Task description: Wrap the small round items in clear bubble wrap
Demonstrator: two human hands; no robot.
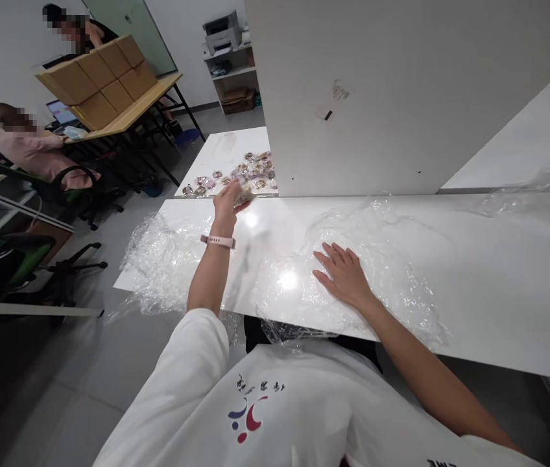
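Observation:
My left hand (226, 200) reaches to the far left edge of the white table, with its fingers closed round a small clear-wrapped packet (243, 194). What is inside that packet is too small to tell. Just beyond lie several similar brownish wrapped packets (255, 170) in a loose group on a further white surface. My right hand (343, 275) rests palm down with fingers spread on a thin sheet of clear plastic film (392, 285). The film lies crinkled across the table and reaches its front edge.
A bunched heap of clear film (158, 259) covers the table's left end, and more film (538, 194) lies far right. A tall white panel (377, 104) stands at the table's back. Two people work by stacked cardboard boxes (104, 81), and a printer (221, 35) sits on shelves.

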